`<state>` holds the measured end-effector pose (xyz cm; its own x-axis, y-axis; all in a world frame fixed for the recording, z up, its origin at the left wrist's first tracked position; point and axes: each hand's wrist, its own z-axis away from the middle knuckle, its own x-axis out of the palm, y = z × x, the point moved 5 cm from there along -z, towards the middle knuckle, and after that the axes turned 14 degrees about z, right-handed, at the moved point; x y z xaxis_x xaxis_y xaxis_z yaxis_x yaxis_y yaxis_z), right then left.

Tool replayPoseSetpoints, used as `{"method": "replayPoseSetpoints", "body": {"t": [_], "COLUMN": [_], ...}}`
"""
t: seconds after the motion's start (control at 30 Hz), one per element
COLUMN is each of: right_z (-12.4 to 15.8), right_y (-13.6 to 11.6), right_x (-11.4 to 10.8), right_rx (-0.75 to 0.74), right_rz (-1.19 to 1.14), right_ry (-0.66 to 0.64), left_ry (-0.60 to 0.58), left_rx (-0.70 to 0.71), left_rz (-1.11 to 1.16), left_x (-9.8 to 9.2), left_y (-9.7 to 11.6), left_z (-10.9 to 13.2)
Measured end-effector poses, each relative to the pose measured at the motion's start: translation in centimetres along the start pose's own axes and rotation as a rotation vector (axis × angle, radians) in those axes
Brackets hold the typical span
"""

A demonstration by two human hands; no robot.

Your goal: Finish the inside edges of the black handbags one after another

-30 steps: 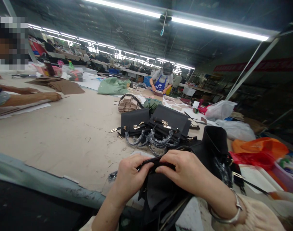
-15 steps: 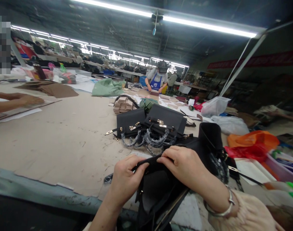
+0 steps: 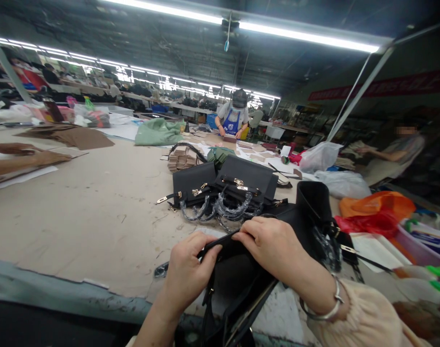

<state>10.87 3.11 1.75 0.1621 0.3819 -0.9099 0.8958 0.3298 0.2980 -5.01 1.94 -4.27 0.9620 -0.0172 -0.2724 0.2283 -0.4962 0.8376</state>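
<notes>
A black handbag (image 3: 234, 279) hangs tilted at the table's front edge, its opening toward me. My left hand (image 3: 191, 265) pinches the left part of its upper rim between thumb and fingers. A little farther right on that rim, my right hand (image 3: 266, 241) is closed with thumb and fingers pressed on the edge. Just beyond my hands lie two black handbags, one on the left (image 3: 193, 180) and one on the right (image 3: 247, 176), with gold clasps and plastic-wrapped handles. Another black bag (image 3: 314, 202) stands right of my right hand.
The brown-covered table (image 3: 79, 212) stretches left, where another person's hands (image 3: 35, 156) rest on brown sheets. A green cloth (image 3: 158, 132) lies farther back. A co-worker in a blue apron (image 3: 232, 123) stands beyond. Orange and red bags (image 3: 379, 205) and a pink basin (image 3: 418, 246) crowd the right.
The view has shifted slightly, so the scene sits a little farther left. My right hand has slid slightly along the rim toward my left. A seated person now shows at the far right.
</notes>
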Motion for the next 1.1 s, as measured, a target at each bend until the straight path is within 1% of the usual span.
{"method": "replayPoseSetpoints", "body": {"t": [0.3,0.4,0.5,0.6,0.73,0.9,1.1], "right_z": [-0.1,0.0,0.3,0.6,0.7,0.5,0.7], "right_y": [-0.3,-0.2,0.4,1.3,2.1,2.5,2.8], "right_x": [-0.1,-0.3,-0.4,-0.5,-0.3,0.0,0.4], "right_rx": [-0.003,-0.06,-0.153,-0.184,-0.135,-0.037,-0.016], "right_rz": [-0.006,-0.031,-0.058,-0.094,-0.141,-0.125,-0.117], "right_ry": [0.011,-0.003,-0.017,-0.006,0.006,0.033,0.049], "left_ry": [0.015,0.034,0.051,0.034,0.005,-0.014,-0.029], "left_rx": [-0.021,-0.014,-0.016,-0.039,-0.049,-0.046,-0.044], "left_rz": [0.008,0.01,0.021,0.041,0.061,0.055,0.043], "left_x": [0.8,0.9,0.3,-0.2,-0.6,-0.4,-0.2], "left_y": [0.2,0.3,0.3,0.1,-0.1,0.0,0.1], "left_z": [-0.4,-0.4,-0.4,-0.4,-0.5,-0.6,-0.7]}}
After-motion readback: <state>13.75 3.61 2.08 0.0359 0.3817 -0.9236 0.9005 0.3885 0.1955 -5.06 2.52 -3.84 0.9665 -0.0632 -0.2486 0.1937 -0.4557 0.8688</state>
